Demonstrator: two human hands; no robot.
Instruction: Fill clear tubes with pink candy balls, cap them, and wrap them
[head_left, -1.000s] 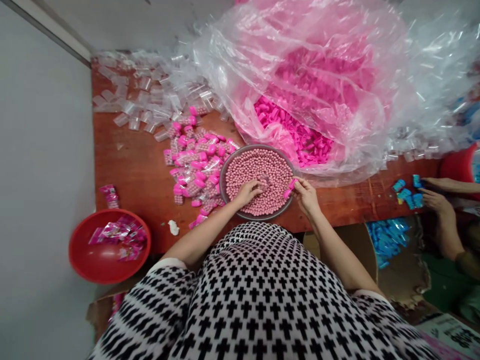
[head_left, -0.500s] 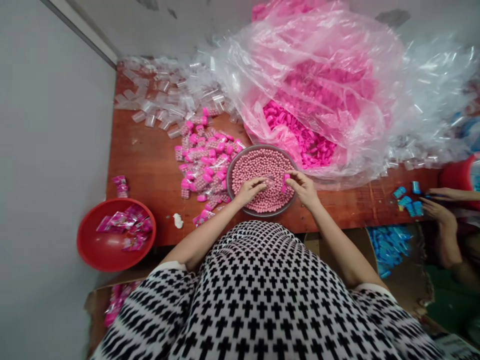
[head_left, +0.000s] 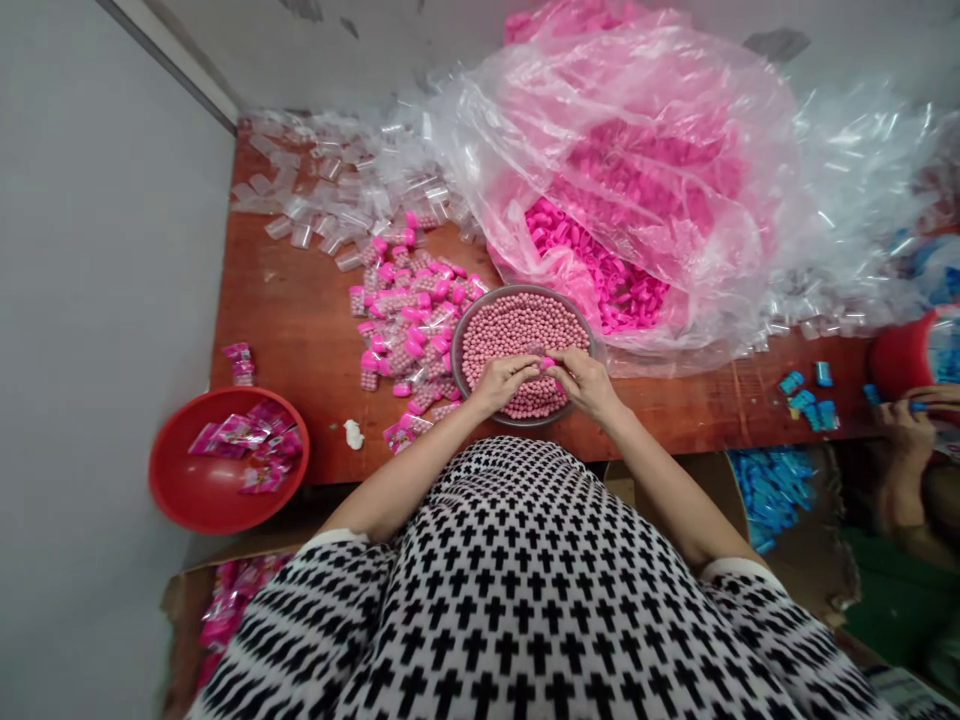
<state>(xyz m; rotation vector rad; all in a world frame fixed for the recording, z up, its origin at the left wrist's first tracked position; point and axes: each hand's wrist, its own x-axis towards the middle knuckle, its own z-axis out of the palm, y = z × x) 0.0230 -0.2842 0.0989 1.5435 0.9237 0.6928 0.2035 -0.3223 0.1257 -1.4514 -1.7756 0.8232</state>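
Observation:
Over the grey bowl full of pink candy balls, my two hands meet. My left hand is closed on a small clear plastic container, mostly hidden by the fingers. A bright pink cap is pinched in my right hand, brought against the container's end. Whether the cap is seated on it I cannot tell. Left of the bowl lies a pile of filled containers with pink caps. Behind the bowl, loose pink caps spill from a large clear plastic bag.
Empty clear containers are heaped at the back left, more at right. A red bowl with pink packets stands at the left table edge. At right, a co-worker's hands work near blue-capped containers and a red tub.
My right hand has moved left with the pink cap, bringing it to the container in my left hand. The co-worker's hands have shifted right, away from the blue-capped containers.

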